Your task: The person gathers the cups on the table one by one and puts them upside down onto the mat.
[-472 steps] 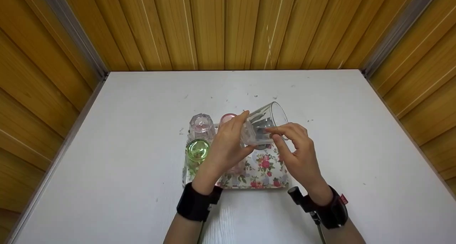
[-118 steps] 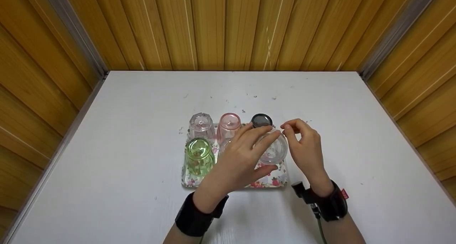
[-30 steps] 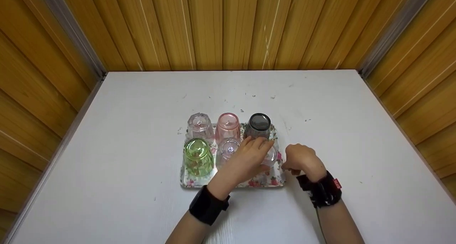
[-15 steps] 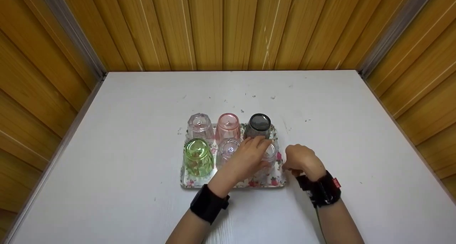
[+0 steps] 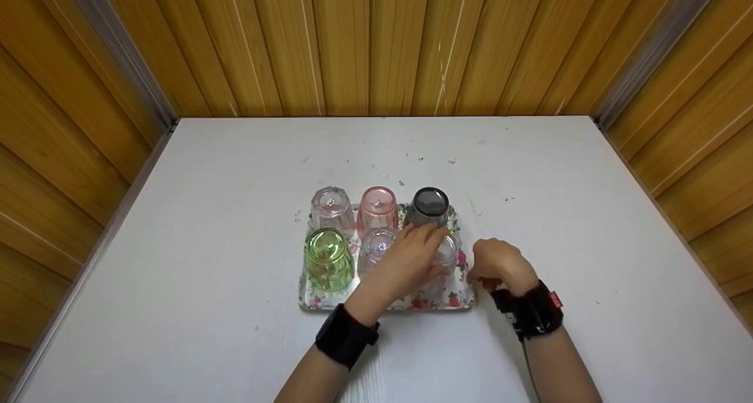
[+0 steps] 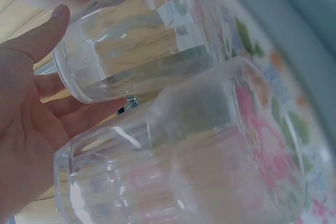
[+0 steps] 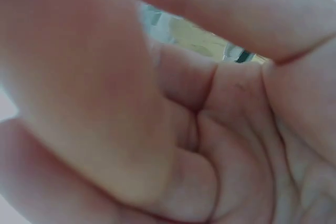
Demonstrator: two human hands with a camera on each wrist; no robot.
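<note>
My left hand (image 5: 403, 259) grips a clear glass (image 5: 448, 251) that stands upside down at the front right of the floral tray (image 5: 435, 303). In the left wrist view, the thumb and fingers lie around the base end of this glass (image 6: 136, 40), and its rim is down at the tray. A faceted clear glass (image 6: 157, 177) stands close beside it. My right hand (image 5: 500, 265) is just off the tray's right edge, fingers curled inward. The right wrist view shows mostly its bent fingers (image 7: 105, 103), with nothing visible between them.
Other upturned glasses share the tray: a green one (image 5: 327, 265) at front left, a clear one (image 5: 332, 212), a pink one (image 5: 377, 209) and a dark grey one (image 5: 430, 203) along the back. The white table (image 5: 235, 215) is bounded by wood-patterned walls (image 5: 341, 50).
The clear glass, earlier tilted in the air between both hands, now stands inverted on the tray. My right hand has lowered beside the tray and curled. In the last second little moved.
</note>
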